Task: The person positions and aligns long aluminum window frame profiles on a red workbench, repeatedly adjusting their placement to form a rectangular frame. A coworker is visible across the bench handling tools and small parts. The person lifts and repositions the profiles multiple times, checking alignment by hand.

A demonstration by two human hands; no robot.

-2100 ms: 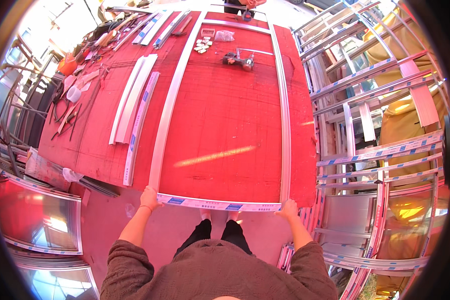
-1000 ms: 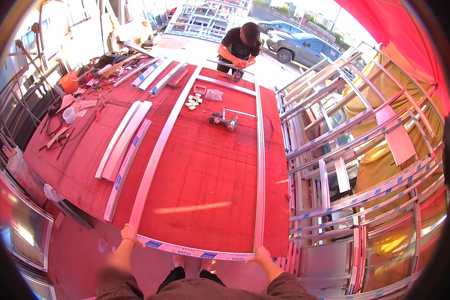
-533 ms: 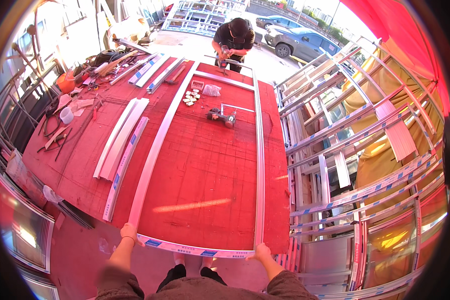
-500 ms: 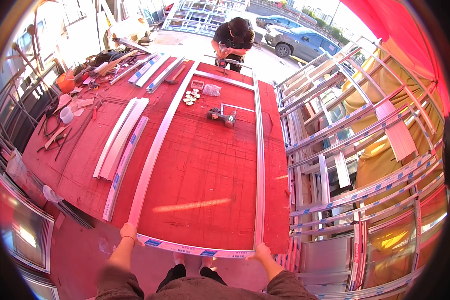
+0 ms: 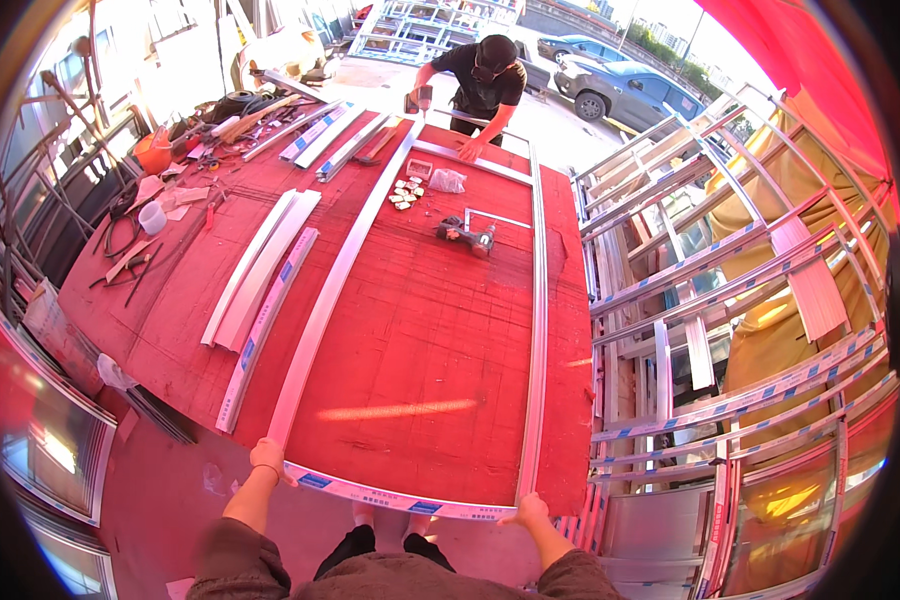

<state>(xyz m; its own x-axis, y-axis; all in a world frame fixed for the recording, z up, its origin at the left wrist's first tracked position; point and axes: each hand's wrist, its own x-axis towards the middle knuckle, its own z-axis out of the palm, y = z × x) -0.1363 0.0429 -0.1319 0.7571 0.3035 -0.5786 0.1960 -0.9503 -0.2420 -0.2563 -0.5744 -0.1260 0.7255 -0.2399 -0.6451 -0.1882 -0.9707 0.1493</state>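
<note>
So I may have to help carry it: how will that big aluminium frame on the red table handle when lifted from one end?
The aluminium frame is long with thin rails and nothing across its middle, so it will probably flex and twist. It looks light for its size. The left hand and right hand grip its near corners, which suggests it needs wide support.

1. Clear plastic bag, far end of table, beside small parts.
2. Blue labels on white film along frame's near rail.
3. Blue labels on loose profile, left.
</note>
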